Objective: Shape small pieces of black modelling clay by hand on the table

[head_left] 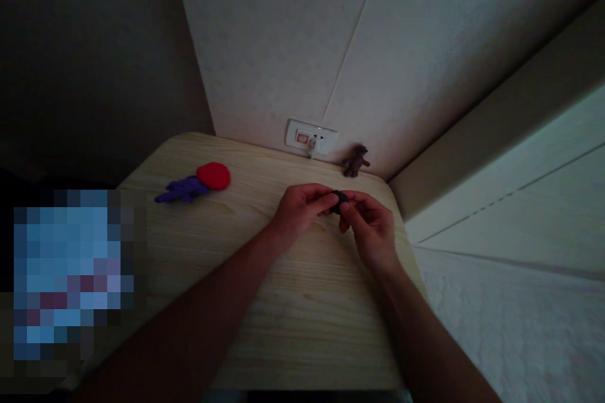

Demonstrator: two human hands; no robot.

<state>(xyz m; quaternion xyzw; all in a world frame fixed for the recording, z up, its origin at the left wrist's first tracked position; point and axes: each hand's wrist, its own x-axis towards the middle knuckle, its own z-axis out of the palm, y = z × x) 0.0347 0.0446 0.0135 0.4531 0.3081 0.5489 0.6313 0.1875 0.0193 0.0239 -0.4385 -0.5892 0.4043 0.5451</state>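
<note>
Between my two hands is a small black lump of modelling clay (pixel 338 201). My left hand (pixel 302 206) pinches it from the left, thumb and fingers closed on its edge. From the other side my right hand (pixel 375 223) grips it too, with the thumb pressed on its near face. Fingers cover part of the lump. Further left on the wooden table (pixel 302 302) lies a purple clay figure (pixel 186 189), with a flat red clay disc (pixel 213 176) at its head end. A dark brown clay figure (pixel 358 162) stands against the wall, just beyond my right hand.
A white wall socket (pixel 290 132) with a plug in it sits low on the wall (pixel 278 44) at the table's back edge. At the right is a pale panel (pixel 520 182), with a white quilted surface (pixel 510 327) below. The lower left is pixelated.
</note>
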